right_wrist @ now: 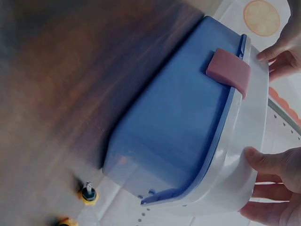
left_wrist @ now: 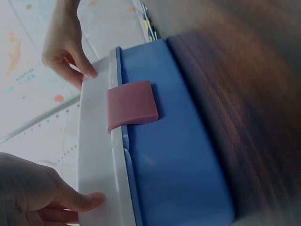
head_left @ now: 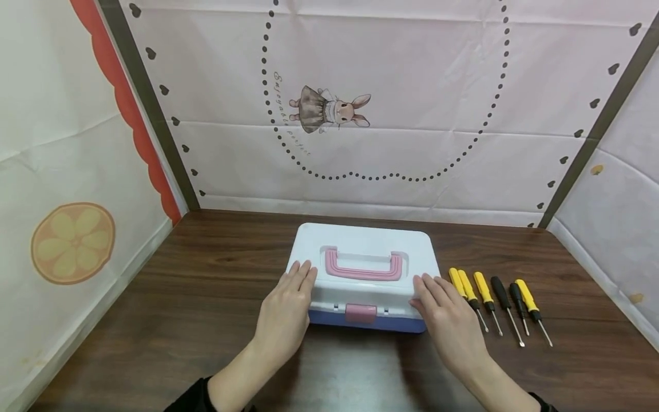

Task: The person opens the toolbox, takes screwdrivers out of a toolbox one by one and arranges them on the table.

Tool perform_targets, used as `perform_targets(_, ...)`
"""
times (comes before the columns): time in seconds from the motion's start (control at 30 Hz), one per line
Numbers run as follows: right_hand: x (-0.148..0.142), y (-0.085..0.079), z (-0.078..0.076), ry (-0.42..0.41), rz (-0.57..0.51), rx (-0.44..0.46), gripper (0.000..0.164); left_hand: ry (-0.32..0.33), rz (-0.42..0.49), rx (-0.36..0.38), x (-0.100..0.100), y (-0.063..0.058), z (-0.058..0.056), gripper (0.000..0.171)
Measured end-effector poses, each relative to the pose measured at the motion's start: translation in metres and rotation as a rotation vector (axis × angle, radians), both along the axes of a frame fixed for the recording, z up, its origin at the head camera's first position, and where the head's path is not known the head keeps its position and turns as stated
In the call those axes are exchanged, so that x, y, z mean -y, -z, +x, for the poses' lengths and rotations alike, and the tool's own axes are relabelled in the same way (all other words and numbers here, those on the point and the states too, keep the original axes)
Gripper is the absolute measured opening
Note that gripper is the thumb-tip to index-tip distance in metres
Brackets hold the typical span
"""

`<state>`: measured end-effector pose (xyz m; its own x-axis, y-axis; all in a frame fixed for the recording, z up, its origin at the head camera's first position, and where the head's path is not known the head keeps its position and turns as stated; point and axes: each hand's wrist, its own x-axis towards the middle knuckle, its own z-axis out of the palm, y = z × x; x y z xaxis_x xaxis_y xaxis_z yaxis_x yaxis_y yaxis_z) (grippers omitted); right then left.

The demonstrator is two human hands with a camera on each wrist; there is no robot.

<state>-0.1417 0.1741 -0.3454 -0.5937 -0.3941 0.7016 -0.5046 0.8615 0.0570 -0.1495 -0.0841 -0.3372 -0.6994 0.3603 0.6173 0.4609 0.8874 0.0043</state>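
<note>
A toolbox with a white lid and blue base stands on the table between both hands. Its pink carrying handle lies flat in the lid's recess. The pink latch at the front spans the seam, and the lid is down. My left hand rests on the lid's left end, its fingers extended over the top and the thumb against the front. At the opposite end, my right hand touches the lid's front corner, with its thumb on the white face and its fingers spread in the right wrist view.
Several screwdrivers with yellow or black handles lie in a row right of the toolbox, a black one among them. The dark wooden table is bordered by printed cloth walls, with a rabbit picture on the back one.
</note>
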Motion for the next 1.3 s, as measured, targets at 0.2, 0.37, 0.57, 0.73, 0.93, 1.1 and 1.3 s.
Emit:
perform_targets(0.2,0.003,-0.007,-0.018,0.027,-0.007,0.079,0.037,-0.028,0.021,0.013,-0.003,-0.001,-0.019,0.038)
perform_targets(0.37,0.005,-0.013,-0.04,0.086,-0.004,0.176,0.037,-0.045,0.042,0.01,-0.006,-0.002,-0.039,0.038)
perform_targets(0.57,0.005,-0.018,-0.069,0.111,-0.035,0.244,0.035,-0.057,0.077,0.01,-0.011,-0.001,-0.067,0.04)
perform_targets(0.73,0.002,-0.023,-0.093,0.11,-0.065,0.265,0.035,-0.066,0.074,0.007,-0.016,-0.001,-0.088,0.04)
perform_targets(0.93,0.0,-0.026,-0.118,0.102,-0.072,0.274,0.027,-0.086,0.073,0.029,-0.021,-0.002,-0.111,0.038)
perform_targets(1.1,0.0,-0.026,-0.134,0.108,-0.057,0.28,0.02,-0.097,0.076,0.031,-0.023,-0.001,-0.128,0.038)
perform_targets(1.3,0.002,-0.026,-0.148,0.135,-0.058,0.278,0.015,-0.099,0.079,0.025,-0.024,0.0,-0.143,0.035)
